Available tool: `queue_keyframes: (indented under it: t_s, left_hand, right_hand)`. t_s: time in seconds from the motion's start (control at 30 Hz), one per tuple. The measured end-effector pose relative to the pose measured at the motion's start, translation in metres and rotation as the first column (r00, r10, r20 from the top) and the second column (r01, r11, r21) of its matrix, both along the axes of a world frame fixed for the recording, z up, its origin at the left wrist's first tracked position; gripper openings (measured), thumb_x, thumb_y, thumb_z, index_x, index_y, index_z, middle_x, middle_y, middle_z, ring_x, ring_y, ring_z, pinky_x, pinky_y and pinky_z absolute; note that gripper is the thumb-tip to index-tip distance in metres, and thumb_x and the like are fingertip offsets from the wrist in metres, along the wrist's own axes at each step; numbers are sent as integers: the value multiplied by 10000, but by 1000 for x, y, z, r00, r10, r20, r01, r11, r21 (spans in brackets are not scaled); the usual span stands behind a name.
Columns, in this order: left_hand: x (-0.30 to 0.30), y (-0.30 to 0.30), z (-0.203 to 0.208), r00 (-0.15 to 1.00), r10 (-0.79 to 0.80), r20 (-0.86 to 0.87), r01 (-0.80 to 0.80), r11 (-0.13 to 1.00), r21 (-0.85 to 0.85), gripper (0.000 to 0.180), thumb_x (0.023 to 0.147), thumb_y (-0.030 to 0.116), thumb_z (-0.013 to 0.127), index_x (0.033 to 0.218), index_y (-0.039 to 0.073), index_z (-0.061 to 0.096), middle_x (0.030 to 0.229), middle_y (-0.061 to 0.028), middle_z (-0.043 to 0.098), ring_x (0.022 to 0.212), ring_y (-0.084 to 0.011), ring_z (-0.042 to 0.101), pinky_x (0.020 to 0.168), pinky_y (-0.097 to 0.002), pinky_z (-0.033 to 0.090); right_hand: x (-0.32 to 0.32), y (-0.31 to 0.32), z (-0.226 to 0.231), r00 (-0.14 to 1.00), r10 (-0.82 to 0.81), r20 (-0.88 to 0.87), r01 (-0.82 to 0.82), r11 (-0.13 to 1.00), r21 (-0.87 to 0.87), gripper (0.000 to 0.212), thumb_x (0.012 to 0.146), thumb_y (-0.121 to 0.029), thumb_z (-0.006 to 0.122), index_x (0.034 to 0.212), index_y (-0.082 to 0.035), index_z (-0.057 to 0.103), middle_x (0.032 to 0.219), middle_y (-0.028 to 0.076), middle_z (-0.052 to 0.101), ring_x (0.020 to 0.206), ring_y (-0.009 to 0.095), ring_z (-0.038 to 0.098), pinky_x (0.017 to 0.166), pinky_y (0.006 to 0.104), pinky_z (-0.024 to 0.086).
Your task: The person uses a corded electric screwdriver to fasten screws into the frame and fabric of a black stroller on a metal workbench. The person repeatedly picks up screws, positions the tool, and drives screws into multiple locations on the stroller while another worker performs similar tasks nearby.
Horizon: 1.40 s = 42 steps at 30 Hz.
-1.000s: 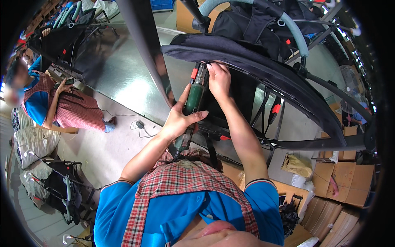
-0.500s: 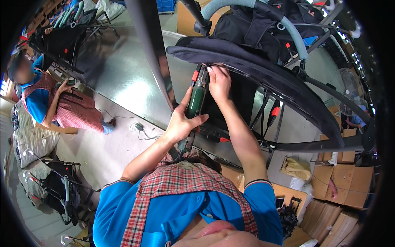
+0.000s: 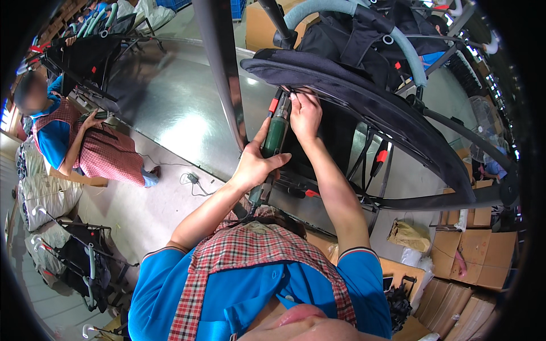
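Note:
My left hand (image 3: 253,167) is wrapped round a green electric screwdriver (image 3: 275,137), its cord trailing back toward my apron. The tool's metal nose points away from me, up to the underside of a black fabric panel (image 3: 347,85) on a stroller frame. At that nose my right hand (image 3: 306,118) is closed, thumb and fingers pinched together against the panel's lower edge. Whatever lies between those fingertips is hidden or too small to make out. A red-and-black strap piece (image 3: 274,104) hangs beside the nose.
A dark frame tube (image 3: 222,68) rises left of the tool, over a shiny metal bench (image 3: 165,108). A blue-grey padded bar (image 3: 406,51) curves above the panel. Another person (image 3: 85,136) works at the left. Cardboard boxes (image 3: 483,256) stand at right; a cord adapter (image 3: 190,178) lies on the floor.
The stroller frame and panel appear slightly further right in view, along with both hands and the screwdriver. Both grips look the same.

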<state>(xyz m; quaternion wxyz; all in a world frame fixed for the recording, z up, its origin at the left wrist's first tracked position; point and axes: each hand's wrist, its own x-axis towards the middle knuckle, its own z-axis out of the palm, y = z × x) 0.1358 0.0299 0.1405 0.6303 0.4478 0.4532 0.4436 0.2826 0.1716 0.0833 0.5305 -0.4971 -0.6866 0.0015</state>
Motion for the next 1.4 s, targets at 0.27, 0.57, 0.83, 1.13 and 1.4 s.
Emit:
queue_keyframes:
  t_s: [0.27, 0.57, 0.83, 1.13, 1.4]
  left_hand:
    - [3, 8, -4, 981, -30, 191, 45, 996, -74, 958, 832, 49, 685, 1615, 192, 151, 798, -86, 639, 524, -186, 622, 475, -318, 513]
    - [-3, 11, -6, 950, -77, 303, 106, 991, -79, 970, 854, 107, 716, 1617, 175, 122, 775, -73, 610, 522, -180, 610, 503, -315, 518]
    - [-32, 1, -6, 897, -439, 42, 432, 894, 120, 982, 856, 200, 745, 1621, 174, 128, 846, -78, 618, 578, -166, 607, 520, -299, 492]
    - [-33, -21, -55, 462, -879, 117, 887, 460, -44, 1037, 807, 179, 799, 1619, 139, 155, 856, -86, 617, 628, -139, 607, 559, -261, 484]
    - [-21, -75, -106, 442, -896, -37, 888, 443, -123, 950, 885, 184, 772, 1617, 124, 170, 1341, -75, 540, 990, -136, 559, 871, -259, 462]
  right_hand:
    - [1, 7, 0, 999, 15, -33, -13, 998, 64, 106, 906, -85, 640, 955, -7, 694, 1045, 154, 690, 1020, 381, 616, 908, 449, 499]
    - [10, 4, 2, 999, 48, -13, -47, 998, 37, 139, 930, -123, 628, 973, -4, 686, 1022, 163, 690, 993, 384, 635, 878, 447, 514]
    - [52, -72, 25, 999, 38, -1, -37, 973, -228, 158, 942, -109, 618, 1067, -40, 686, 1061, 174, 702, 961, 373, 684, 798, 420, 558]
    - [114, -294, 0, 818, -573, 42, 574, 817, -43, 170, 866, -22, 666, 1032, -37, 696, 1050, 118, 697, 968, 324, 656, 856, 398, 547]
    - [215, -460, -93, 568, -741, 358, 765, 315, -562, 196, 869, -179, 618, 1002, -96, 736, 933, 191, 706, 868, 383, 687, 758, 463, 554]
